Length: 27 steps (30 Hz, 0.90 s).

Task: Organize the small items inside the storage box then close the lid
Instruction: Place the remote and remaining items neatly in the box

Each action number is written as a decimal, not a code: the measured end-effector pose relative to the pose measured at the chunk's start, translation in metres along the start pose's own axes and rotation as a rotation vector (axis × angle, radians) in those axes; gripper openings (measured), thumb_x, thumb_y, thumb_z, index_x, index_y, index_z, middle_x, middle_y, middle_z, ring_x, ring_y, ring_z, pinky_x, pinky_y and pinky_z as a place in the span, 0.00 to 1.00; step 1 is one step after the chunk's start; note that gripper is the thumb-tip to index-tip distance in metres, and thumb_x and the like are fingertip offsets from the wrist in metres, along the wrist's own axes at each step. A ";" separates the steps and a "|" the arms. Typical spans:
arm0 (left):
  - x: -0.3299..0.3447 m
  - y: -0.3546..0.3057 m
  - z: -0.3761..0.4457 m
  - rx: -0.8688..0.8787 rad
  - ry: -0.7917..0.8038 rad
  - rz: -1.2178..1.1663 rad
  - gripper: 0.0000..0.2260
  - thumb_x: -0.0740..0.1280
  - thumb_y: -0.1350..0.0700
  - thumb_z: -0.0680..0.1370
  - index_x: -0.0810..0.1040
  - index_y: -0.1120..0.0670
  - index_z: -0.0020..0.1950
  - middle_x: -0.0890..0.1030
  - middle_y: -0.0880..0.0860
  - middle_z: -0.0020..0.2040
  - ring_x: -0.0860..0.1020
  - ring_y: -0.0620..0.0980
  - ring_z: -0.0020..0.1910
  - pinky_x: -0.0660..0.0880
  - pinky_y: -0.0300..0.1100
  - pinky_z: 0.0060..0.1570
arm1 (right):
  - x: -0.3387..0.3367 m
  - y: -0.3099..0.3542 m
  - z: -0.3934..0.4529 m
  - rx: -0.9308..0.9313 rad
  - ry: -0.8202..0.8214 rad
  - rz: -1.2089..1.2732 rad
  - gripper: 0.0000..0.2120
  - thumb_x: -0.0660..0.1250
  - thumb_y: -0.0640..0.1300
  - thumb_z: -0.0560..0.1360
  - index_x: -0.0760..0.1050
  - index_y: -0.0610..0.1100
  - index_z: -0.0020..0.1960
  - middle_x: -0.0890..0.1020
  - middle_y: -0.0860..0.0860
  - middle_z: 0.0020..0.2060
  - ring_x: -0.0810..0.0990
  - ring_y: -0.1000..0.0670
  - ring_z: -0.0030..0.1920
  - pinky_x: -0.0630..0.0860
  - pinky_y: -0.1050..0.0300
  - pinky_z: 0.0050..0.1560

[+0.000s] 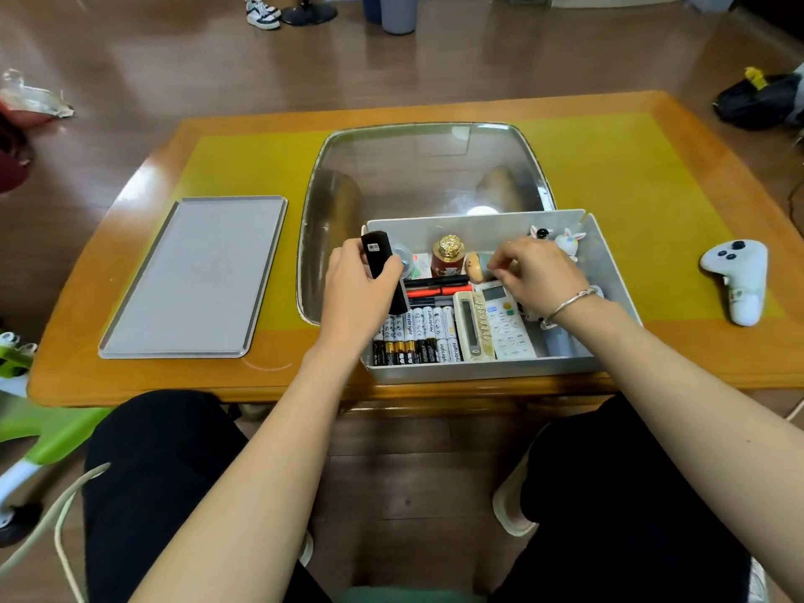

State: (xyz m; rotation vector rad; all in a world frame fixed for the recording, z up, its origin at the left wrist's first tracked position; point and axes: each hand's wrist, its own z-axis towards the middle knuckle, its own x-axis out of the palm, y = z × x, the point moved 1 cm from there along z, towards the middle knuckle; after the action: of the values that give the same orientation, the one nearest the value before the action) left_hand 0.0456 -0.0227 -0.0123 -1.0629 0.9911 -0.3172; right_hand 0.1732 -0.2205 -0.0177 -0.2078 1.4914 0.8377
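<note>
Grey plastic forms the storage box (604,272), which sits open at the near edge of the wooden desk (130,272), partly over the glass panel (426,167) set in the middle of the desk. Its flat grey lid (195,276) lies well apart to the left, resting on the desk. The left hand (356,293) hovers over the box's left end with its fingers (343,258) curled round a black rectangular gadget (383,267), which stands tilted with its labelled end up. The right hand (539,272) reaches into the far middle of the box, fingers bent and pinched together on something small, though what it is cannot be made out; a silver bracelet (565,304) circles that wrist. Inside the box, a row of batteries (417,337) lies along the near left side, with two remote controls (491,324) just beside them to the right. Behind the batteries lie a black pen and a red pen (439,285), side by side. Further back stands a small bottle with a gold cap (450,254), and a white rabbit figure (567,241) sits in the far right corner. On the desk, well to the right of the box, lies a white game controller (739,280). Below the desk edge, the person's knees in black trousers (174,472) show.
</note>
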 end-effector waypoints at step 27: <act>0.068 -0.001 -0.022 -0.043 0.202 -0.179 0.14 0.68 0.50 0.77 0.66 0.50 0.56 0.76 0.40 0.44 0.75 0.28 0.39 0.70 0.23 0.32 | -0.016 -0.045 0.008 0.374 0.116 -0.410 0.18 0.70 0.53 0.72 0.74 0.41 0.55 0.80 0.41 0.50 0.78 0.41 0.52 0.68 0.57 0.39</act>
State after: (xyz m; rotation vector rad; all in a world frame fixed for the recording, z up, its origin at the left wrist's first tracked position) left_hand 0.0658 -0.0797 -0.0497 -1.1777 1.0886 -0.5605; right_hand 0.2085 -0.2537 -0.0189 -0.2727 1.6111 0.2154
